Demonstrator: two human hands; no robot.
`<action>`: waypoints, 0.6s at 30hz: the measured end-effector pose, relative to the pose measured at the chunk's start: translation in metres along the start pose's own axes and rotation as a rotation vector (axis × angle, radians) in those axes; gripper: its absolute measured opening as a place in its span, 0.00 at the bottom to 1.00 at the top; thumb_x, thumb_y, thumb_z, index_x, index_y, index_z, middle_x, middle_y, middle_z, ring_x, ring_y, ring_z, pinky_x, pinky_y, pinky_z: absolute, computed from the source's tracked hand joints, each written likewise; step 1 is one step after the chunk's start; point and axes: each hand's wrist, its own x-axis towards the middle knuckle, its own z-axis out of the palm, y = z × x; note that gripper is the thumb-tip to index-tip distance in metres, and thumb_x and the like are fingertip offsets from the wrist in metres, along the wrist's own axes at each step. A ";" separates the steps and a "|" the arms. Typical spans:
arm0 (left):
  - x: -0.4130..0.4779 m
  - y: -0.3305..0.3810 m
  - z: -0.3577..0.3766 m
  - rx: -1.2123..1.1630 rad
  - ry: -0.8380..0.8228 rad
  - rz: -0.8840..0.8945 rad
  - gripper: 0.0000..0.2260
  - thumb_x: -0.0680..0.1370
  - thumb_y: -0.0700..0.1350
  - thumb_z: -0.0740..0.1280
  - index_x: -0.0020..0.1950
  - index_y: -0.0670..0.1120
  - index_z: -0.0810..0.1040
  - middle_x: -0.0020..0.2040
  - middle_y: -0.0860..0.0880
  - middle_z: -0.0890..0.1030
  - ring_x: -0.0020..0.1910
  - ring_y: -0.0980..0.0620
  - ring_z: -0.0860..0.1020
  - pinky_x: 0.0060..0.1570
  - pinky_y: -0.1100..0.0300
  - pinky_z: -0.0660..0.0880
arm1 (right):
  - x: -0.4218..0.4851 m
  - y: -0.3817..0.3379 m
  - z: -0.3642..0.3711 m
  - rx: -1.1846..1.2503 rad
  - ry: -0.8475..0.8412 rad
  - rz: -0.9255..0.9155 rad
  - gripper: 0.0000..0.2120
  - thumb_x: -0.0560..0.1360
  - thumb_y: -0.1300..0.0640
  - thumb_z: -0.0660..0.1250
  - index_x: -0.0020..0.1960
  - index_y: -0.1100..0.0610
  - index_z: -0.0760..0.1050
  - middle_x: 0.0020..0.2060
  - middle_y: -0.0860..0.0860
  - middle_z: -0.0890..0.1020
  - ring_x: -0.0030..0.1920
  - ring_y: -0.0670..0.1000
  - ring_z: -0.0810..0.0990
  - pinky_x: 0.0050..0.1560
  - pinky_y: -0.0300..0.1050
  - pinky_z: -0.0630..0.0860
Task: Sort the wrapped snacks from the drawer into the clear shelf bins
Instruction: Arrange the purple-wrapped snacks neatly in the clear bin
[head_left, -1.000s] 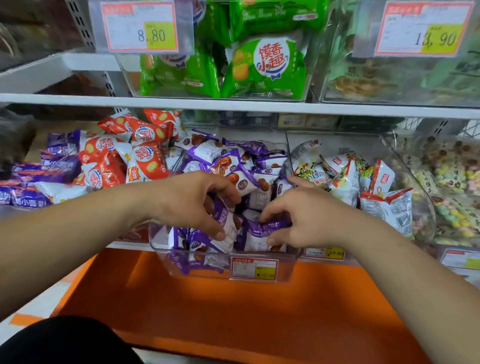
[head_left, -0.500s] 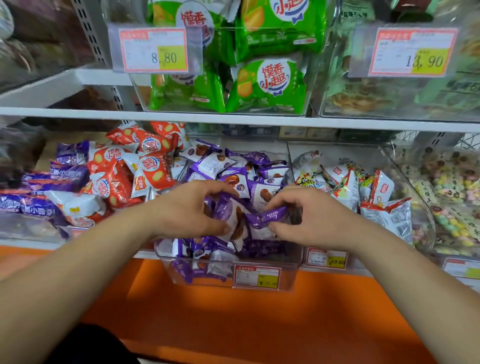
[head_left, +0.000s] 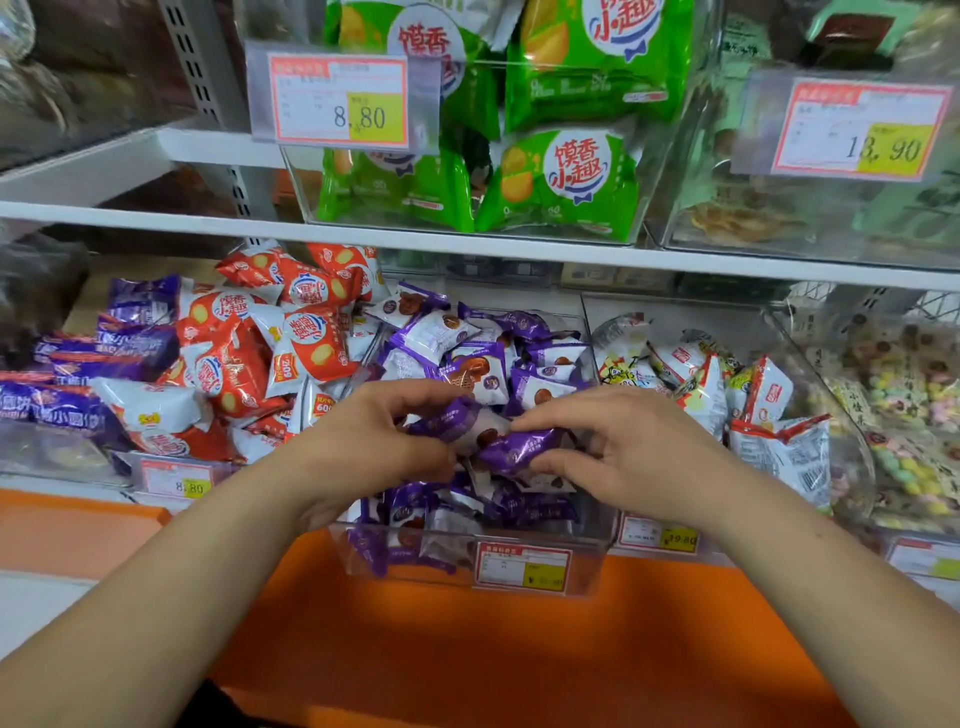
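Filling the middle clear bin (head_left: 587, 551).
Pinching one purple packet (head_left: 448, 422) in left hand (head_left: 374, 449), second purple packet (head_left: 519, 448) in right hand (head_left: 628, 457); next, likely releasing both low inside it.

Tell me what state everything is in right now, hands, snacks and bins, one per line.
Left hand, curled around a purple snack.
Right hand, pinching a second purple snack.
Middle bin, filled with purple packs.
Red snacks, piled high, sealed.
Green snacks, stacked in the upper shelf bin.
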 end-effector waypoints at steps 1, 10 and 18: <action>0.000 0.000 -0.002 -0.082 -0.012 -0.035 0.20 0.76 0.28 0.69 0.62 0.49 0.83 0.54 0.46 0.87 0.53 0.45 0.86 0.55 0.52 0.82 | 0.000 -0.001 0.000 0.089 0.029 0.001 0.13 0.75 0.43 0.71 0.60 0.37 0.81 0.42 0.28 0.78 0.44 0.33 0.77 0.46 0.31 0.71; -0.006 -0.003 0.006 -0.155 0.044 -0.015 0.08 0.77 0.36 0.73 0.55 0.43 0.86 0.54 0.48 0.87 0.49 0.48 0.86 0.49 0.61 0.82 | -0.004 -0.004 0.002 0.362 0.008 0.169 0.09 0.70 0.49 0.80 0.50 0.45 0.87 0.54 0.35 0.83 0.58 0.33 0.79 0.63 0.37 0.75; -0.010 -0.003 0.007 -0.036 0.036 -0.039 0.25 0.73 0.32 0.76 0.63 0.55 0.81 0.46 0.43 0.87 0.48 0.45 0.87 0.53 0.55 0.82 | -0.006 0.006 0.009 0.330 0.046 0.196 0.24 0.73 0.60 0.78 0.65 0.42 0.79 0.69 0.35 0.71 0.63 0.36 0.75 0.63 0.28 0.72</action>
